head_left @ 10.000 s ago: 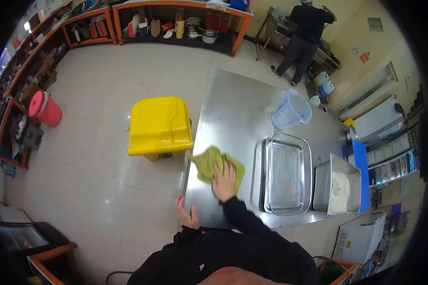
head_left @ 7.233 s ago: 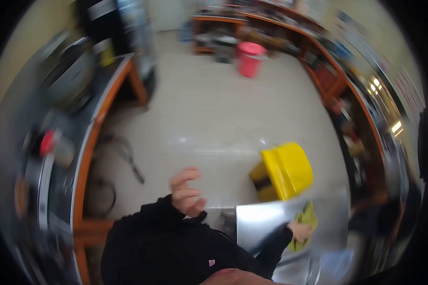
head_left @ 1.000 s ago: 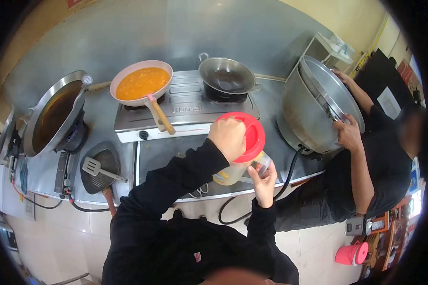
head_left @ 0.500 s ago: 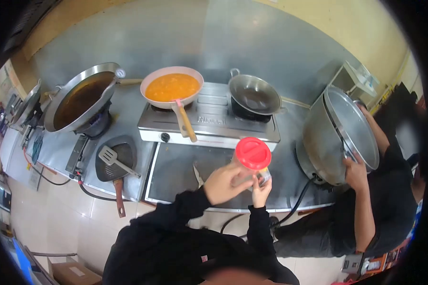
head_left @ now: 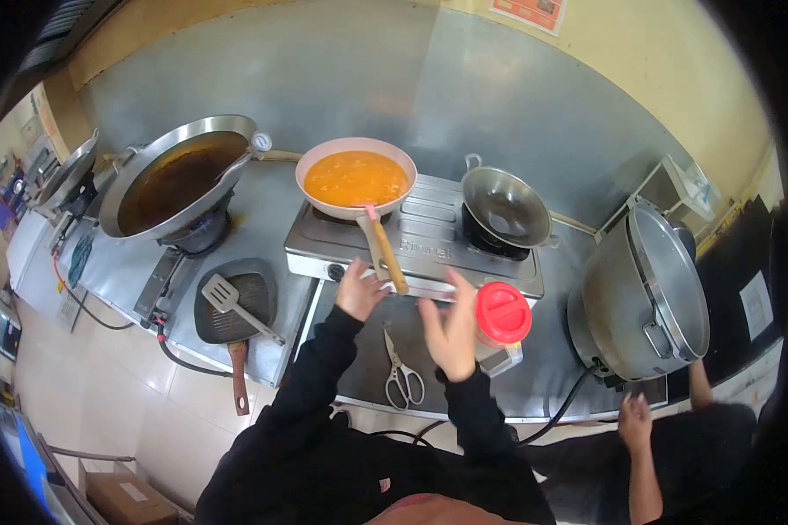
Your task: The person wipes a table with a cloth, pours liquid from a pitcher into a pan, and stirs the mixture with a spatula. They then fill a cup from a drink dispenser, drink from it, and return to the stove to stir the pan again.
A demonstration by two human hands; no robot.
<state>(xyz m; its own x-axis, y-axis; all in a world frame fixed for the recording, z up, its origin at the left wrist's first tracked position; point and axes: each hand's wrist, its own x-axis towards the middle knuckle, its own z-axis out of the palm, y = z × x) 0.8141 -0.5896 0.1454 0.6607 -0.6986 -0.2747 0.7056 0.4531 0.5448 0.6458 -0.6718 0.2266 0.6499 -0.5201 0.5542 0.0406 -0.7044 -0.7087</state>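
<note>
My left hand (head_left: 360, 290) hovers with its fingers apart near the front of the gas stove (head_left: 429, 234), just left of the wooden handle (head_left: 385, 249) of a spatula in the pan. My right hand (head_left: 452, 328) is open too, thumb raised, beside a clear jar with a red lid (head_left: 503, 313). That jar stands on a small scale (head_left: 502, 360). Neither hand holds anything. A pink pan (head_left: 356, 147) with orange soup-like liquid sits on the left burner. Kitchen scissors (head_left: 403, 378) lie on the dark counter below my hands.
An empty wok (head_left: 506, 208) sits on the right burner. At left stand a large wok (head_left: 183, 141) of brown liquid and a grill pan (head_left: 235, 308) with a slotted turner (head_left: 228, 298) on it. A big metal pot (head_left: 622, 289) and another person's hand (head_left: 636, 420) are at right.
The jar has left my hands and now stands on the scale to the right. My hands have opened and moved apart toward the stove. The other person has let go of the big pot.
</note>
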